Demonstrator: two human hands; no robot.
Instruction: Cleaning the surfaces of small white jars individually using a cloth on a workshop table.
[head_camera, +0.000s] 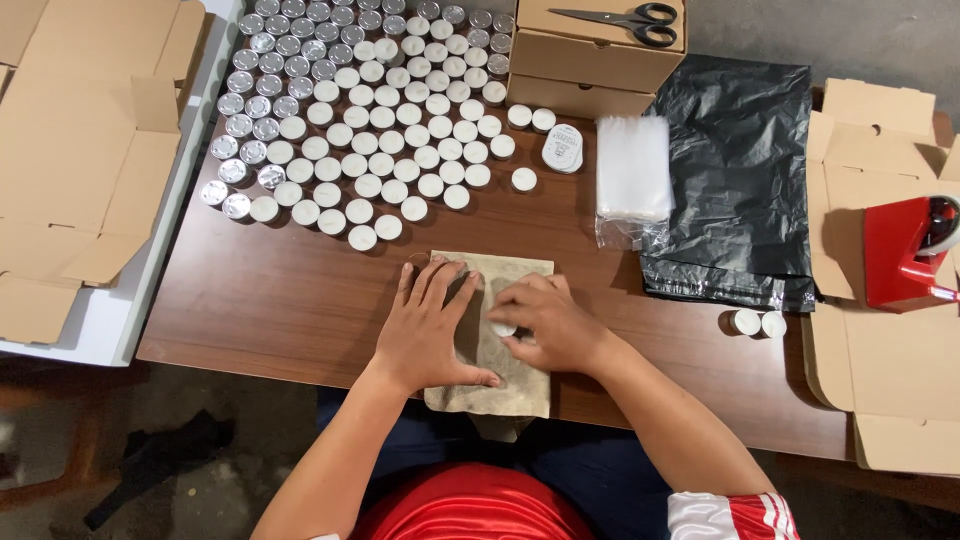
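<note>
We find the left hand (428, 328) laid flat, fingers spread, on the stained beige cloth (492, 345) at the near edge of the brown wooden tabletop (280, 290), apparently to stop it sliding. The right hand (548, 320) pinches a small white tealight candle (502, 328) against the cloth, seemingly wiping it. Its underside is hidden. Rows of white and silver-cased tealights (360, 110) stand behind; the cloth's near edge overhangs the tabletop.
</note>
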